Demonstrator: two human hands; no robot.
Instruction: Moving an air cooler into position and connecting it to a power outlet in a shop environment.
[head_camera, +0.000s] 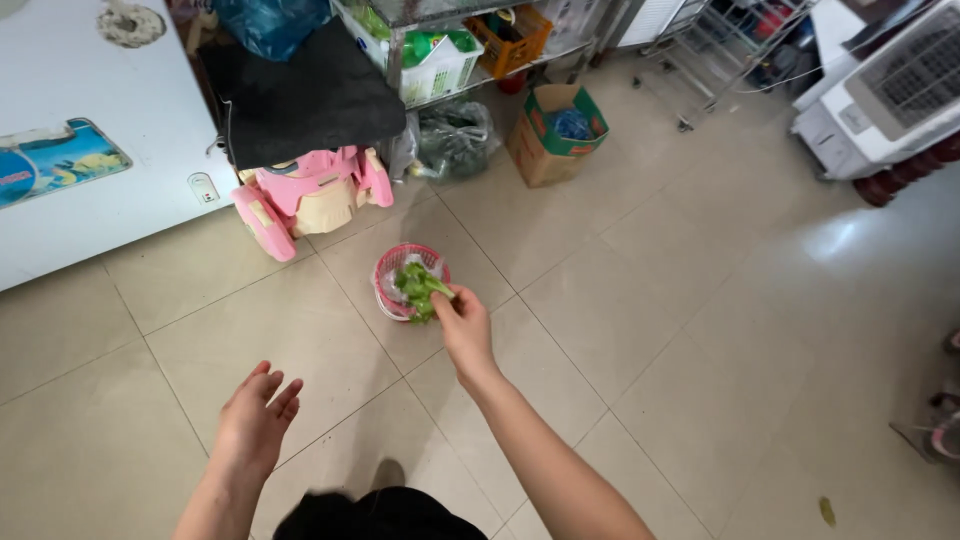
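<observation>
- Reaching forward and down, the right hand (463, 322) is pinching a bunch of leafy green vegetable (420, 288) at its stem end, its grip clamped on the stalks so that the leaves are hanging over the small round pink plastic basket (392, 268) rather than over the floor.
- The basket is sitting directly on the floor, just beside the hand, and something pale and crumpled is lying inside it under the leaves; what it is cannot be told.
- The left hand (256, 418) is hovering low and well apart from the basket, fingers spread and holding nothing, seemingly kept out as a balance while the body is leaning forward.
- The floor of large glossy beige tiles (640, 330) is reflecting light at the right.
- Behind the basket a pink plastic child's toy seat (305, 195) is standing against a white chest-like appliance (90, 130).
- A brown cardboard box with green trim (553, 132) is resting beneath a metal wire shelf rack (440, 45) loaded with crates.
</observation>
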